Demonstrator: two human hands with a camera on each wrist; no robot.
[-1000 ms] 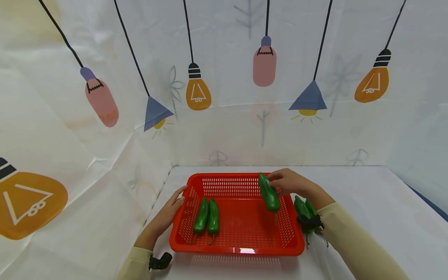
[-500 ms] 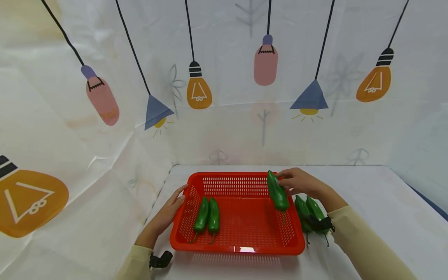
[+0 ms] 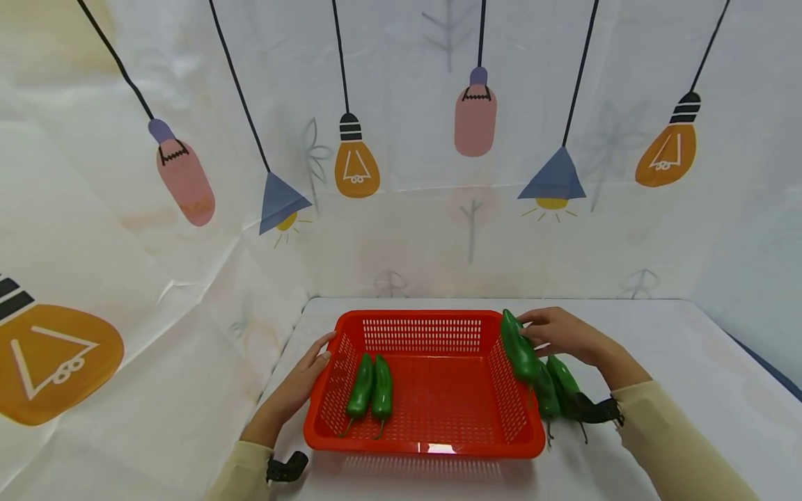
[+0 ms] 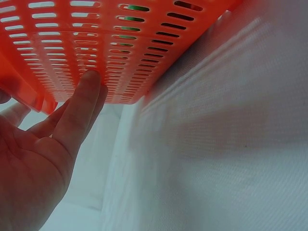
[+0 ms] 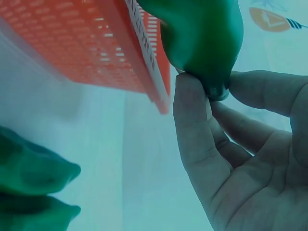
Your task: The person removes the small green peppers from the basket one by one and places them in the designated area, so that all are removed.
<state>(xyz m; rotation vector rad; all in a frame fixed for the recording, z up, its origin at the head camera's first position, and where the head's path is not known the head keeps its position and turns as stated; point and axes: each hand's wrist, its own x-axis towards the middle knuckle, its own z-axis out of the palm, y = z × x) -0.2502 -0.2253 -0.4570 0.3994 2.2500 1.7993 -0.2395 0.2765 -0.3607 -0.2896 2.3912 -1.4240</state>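
Observation:
A red plastic basket (image 3: 426,393) with slotted walls stands on the white table. My left hand (image 3: 299,379) holds its left rim; in the left wrist view, the fingers (image 4: 79,113) lie against the outer wall under the rim. Near the basket's far right corner, my right hand (image 3: 554,330) pinches a long green chili pepper (image 3: 519,348) by its tip end, stem hanging toward me. This pepper is above the right rim. Side by side in the basket's left part lie two green chili peppers (image 3: 360,390). Two more chili peppers (image 3: 547,398) lie on the table, right of the basket, partly covered.
The white tabletop (image 3: 677,376) extends to the right of the basket. Behind and to the left hangs a white sheet (image 3: 413,236) printed with lamps. Dark bands (image 3: 598,409) sit on both wrists.
My right hand has moved right with the chili pepper, from above the basket's inside to above its right rim. The left hand and the basket stay in place.

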